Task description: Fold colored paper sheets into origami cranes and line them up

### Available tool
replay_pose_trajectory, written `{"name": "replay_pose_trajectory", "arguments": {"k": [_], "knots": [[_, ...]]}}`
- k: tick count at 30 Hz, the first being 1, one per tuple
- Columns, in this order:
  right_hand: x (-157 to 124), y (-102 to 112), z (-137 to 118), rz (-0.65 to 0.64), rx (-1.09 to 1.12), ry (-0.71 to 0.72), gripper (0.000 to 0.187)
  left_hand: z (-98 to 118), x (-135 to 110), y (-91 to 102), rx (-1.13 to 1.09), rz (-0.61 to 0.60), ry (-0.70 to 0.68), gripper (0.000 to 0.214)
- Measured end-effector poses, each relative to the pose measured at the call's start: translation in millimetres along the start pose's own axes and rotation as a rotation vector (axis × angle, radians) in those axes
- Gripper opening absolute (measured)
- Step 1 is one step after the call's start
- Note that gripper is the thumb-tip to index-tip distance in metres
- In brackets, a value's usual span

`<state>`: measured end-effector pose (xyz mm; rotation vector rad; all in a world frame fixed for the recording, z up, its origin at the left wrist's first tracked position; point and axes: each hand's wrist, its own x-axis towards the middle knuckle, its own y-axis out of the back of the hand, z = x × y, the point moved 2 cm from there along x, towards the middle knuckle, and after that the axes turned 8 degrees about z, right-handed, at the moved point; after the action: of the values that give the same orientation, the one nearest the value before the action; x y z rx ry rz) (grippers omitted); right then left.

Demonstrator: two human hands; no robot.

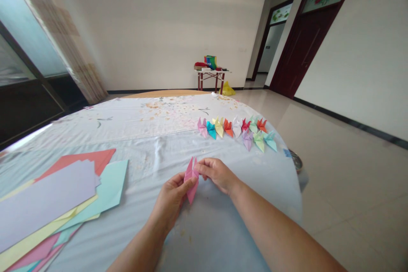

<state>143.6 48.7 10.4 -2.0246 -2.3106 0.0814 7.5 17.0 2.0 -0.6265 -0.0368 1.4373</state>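
Note:
A pink piece of folded paper [191, 185], long and pointed at both ends, is held upright above the table between both hands. My left hand [176, 189] grips it from the left, thumb across its middle. The fingers of my right hand [214, 171] pinch its upper right side, near a split between two points at the top. Beyond the hands, to the right, several folded paper cranes [228, 128] in many colours stand in two rows on the cloth.
Loose sheets of coloured paper [47, 202] lie in an overlapping pile at the left. A pale cloth [153, 144] with flower prints covers the round table. Against the far wall stands a small table [210, 72] with a colourful bag; a yellow bag [228, 89] sits beside it.

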Motion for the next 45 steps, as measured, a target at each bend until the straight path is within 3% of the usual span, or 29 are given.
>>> {"name": "replay_pose_trajectory", "arguments": {"k": [5,13,45], "knots": [[-1.9,-0.4,-0.4,-0.054,0.072,0.029,0.033,4.1,0.0,2.7,-0.023,-0.006,-0.006,0.023],[0.3,3.7,0.3,-0.037,0.164,0.011,0.021,5.3,-2.6,5.3,-0.049,-0.001,0.07,0.014],[-6.4,-1.7,-4.8,-0.143,0.083,0.028,0.018,3.6,-3.4,4.6,-0.04,-0.113,0.101,0.016]]}}
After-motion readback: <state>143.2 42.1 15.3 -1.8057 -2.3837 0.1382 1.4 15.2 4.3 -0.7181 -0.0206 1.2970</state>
